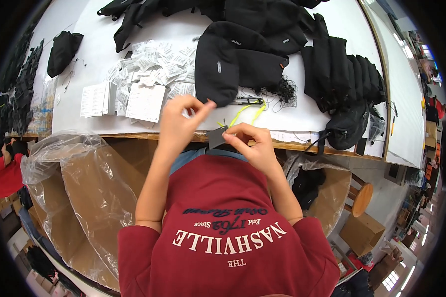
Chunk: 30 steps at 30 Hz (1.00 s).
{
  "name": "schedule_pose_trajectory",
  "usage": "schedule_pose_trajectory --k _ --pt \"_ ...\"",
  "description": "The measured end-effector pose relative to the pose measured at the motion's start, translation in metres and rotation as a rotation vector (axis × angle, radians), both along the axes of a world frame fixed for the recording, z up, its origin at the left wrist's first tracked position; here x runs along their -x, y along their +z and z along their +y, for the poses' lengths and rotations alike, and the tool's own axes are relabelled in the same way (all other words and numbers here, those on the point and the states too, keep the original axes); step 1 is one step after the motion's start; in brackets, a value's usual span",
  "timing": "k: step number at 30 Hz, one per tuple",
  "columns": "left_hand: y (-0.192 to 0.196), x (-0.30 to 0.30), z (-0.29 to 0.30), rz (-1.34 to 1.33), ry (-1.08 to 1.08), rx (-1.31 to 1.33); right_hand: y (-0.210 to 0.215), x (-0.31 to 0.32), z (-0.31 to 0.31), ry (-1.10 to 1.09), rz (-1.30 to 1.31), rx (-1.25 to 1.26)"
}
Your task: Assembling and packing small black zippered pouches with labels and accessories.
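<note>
My right hand (254,146) pinches a small dark grey tag (216,138) between thumb and fingers, just in front of the table's near edge. To its left, my left hand (179,121) is raised at that edge, with thumb and forefinger pressed together. Whatever it may hold is too fine to make out. Beyond my fingers lies a black fabric bag (215,69). A small black tool (250,101) with a bright yellow cord (259,114) rests beside the bag, near a tangle of thin black strings (285,92).
White card stacks (146,103) and a heap of printed white labels (158,64) lie left of the bag. More black bags (339,69) line the right side. Plastic-lined cardboard boxes (79,173) stand below the table edge. Someone in a red top (7,173) is at far left.
</note>
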<state>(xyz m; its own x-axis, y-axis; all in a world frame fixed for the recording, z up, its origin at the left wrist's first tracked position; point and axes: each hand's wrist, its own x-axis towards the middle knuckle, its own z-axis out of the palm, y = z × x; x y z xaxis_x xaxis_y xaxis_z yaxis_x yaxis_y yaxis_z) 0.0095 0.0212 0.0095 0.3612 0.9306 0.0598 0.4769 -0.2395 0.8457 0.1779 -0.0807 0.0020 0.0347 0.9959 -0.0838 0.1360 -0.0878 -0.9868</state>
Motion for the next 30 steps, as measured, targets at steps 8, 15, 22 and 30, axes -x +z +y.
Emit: schedule_pose_trajectory --k 8,15,22,30 --pt "-0.005 0.005 -0.021 -0.643 -0.148 0.767 -0.004 0.005 -0.002 -0.203 -0.123 -0.044" --pt "-0.011 0.007 -0.028 -0.389 -0.137 0.544 0.003 0.008 -0.003 -0.137 -0.169 -0.034" --pt "0.008 0.009 -0.026 -0.372 0.009 0.193 0.006 -0.005 0.0 -0.161 0.448 0.13" --pt "0.019 0.014 -0.031 -0.655 -0.096 0.556 0.018 -0.022 -0.006 -0.11 0.575 0.102"
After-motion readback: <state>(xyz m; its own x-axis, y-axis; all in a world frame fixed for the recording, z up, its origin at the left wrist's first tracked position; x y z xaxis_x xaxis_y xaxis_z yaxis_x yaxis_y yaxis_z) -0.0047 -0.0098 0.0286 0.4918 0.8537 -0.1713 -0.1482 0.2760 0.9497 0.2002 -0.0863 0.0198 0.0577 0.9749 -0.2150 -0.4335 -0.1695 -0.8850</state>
